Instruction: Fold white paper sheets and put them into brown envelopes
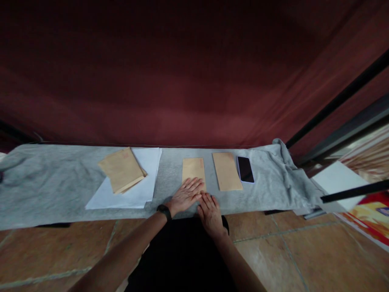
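Left hand (187,195) palm-down on the lower part of the middle brown envelope (193,168), fingers slightly spread and clamped on nothing; right hand (210,214) just beside it at the envelope's lower right corner, fingers close together, contact with the paper unclear. Envelope lies flat on the grey cloth (170,170) covering the table, with a second brown envelope (227,171) and a dark-screened phone (246,169) to its right. To the left, a stack of brown envelopes (122,170) rests partly over white sheets (121,199).
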`<state>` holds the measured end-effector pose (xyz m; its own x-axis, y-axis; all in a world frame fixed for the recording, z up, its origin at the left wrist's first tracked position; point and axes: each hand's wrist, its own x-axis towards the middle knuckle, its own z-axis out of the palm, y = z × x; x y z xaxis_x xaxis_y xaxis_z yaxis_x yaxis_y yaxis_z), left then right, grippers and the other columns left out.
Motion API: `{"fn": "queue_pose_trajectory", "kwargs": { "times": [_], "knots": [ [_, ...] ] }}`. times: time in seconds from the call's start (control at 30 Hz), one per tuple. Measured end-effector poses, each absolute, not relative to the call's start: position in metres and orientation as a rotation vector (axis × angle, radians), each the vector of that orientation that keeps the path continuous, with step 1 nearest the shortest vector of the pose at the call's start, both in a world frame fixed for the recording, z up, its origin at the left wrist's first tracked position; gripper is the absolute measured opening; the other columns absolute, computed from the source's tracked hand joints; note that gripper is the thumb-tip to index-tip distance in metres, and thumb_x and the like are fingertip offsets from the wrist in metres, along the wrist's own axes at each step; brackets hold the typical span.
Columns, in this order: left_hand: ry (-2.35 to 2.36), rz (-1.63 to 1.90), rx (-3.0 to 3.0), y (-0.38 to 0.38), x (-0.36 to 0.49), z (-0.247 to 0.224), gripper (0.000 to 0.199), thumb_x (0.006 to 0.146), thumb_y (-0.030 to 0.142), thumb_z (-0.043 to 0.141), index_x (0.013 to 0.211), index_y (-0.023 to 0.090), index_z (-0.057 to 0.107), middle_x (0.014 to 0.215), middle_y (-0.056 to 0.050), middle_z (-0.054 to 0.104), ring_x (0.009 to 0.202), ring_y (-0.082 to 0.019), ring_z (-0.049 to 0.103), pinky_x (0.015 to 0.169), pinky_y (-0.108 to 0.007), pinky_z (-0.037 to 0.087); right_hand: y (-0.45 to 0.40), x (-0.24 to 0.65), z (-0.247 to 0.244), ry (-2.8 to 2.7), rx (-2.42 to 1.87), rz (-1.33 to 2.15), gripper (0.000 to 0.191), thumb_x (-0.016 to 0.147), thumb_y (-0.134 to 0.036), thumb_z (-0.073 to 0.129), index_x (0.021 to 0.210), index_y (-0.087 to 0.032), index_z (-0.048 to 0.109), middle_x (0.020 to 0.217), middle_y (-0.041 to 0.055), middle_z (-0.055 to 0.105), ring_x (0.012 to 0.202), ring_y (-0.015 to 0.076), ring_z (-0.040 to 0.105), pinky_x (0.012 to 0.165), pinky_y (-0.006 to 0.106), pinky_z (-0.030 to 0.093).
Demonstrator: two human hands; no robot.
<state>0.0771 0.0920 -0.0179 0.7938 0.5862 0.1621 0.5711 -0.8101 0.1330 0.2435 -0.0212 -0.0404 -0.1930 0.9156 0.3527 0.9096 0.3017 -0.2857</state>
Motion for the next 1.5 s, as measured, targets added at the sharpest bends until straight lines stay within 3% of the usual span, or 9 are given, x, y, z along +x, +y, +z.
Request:
{"fn": "queue_pose_trajectory", "kwargs": {
  "times": [0.3,0.47,0.7,0.9,1.23,1.5],
  "knots": [
    [0.844,0.125,2.972,0.05,0.047,-0.003,0.069,0.099,0.056,0.038,0.156,0.021,0.022,0.164,-0.009,0.021,0.152,-0.021,0.014,0.123,-0.041,0.009,-0.027,0.248,-0.04,-2.174,-1.624,-0.036,0.049,0.103,-0.024,0.032,0.15,-0.014,0.039,0.153,0.0103,0.044,0.142,0.0231,0.039,0.119,0.045,0.027],
    [0.805,0.17,2.971,0.041,0.033,-0.002,0.068,0.098,0.055,0.043,0.155,0.021,0.026,0.164,-0.01,0.023,0.152,-0.021,0.016,0.123,-0.04,0.012,-0.032,0.255,-0.041,-2.171,-1.652,-0.044,0.05,0.104,-0.026,0.029,0.152,-0.014,0.036,0.153,0.0108,0.044,0.141,0.0234,0.041,0.119,0.045,0.026],
    [0.804,0.209,3.007,0.035,0.026,-0.004,0.07,0.096,0.052,0.05,0.153,0.017,0.029,0.162,-0.012,0.026,0.152,-0.022,0.016,0.124,-0.04,0.014,-0.027,0.255,-0.039,-2.076,-1.653,-0.026,0.048,0.106,-0.032,0.028,0.148,-0.014,0.044,0.147,0.0121,0.052,0.139,0.0247,0.044,0.118,0.049,0.026],
    [0.802,0.26,3.016,0.035,0.028,-0.007,0.074,0.093,0.051,0.055,0.152,0.013,0.031,0.162,-0.015,0.027,0.151,-0.023,0.017,0.124,-0.04,0.015,-0.01,0.232,-0.033,-2.186,-1.538,0.017,0.048,0.106,-0.031,0.029,0.147,-0.012,0.044,0.149,0.013,0.049,0.141,0.0222,0.04,0.119,0.044,0.027],
    [0.909,0.256,2.916,0.029,0.017,-0.016,0.073,0.097,0.051,0.047,0.155,0.014,0.023,0.162,-0.013,0.025,0.151,-0.022,0.016,0.124,-0.039,0.017,-0.021,0.242,-0.041,-2.166,-1.671,-0.081,0.054,0.105,-0.034,0.03,0.155,-0.013,0.029,0.154,0.0144,0.042,0.143,0.0251,0.037,0.118,0.047,0.026],
    [1.048,0.415,2.918,0.019,0.005,-0.024,0.07,0.097,0.043,0.05,0.155,0.014,0.022,0.16,-0.015,0.031,0.148,-0.024,0.028,0.12,-0.042,0.029,-0.023,0.249,-0.038,-2.096,-1.754,-0.069,0.05,0.106,-0.033,0.029,0.15,-0.012,0.04,0.152,0.0125,0.045,0.142,0.0252,0.039,0.118,0.047,0.026]
  ]
}}
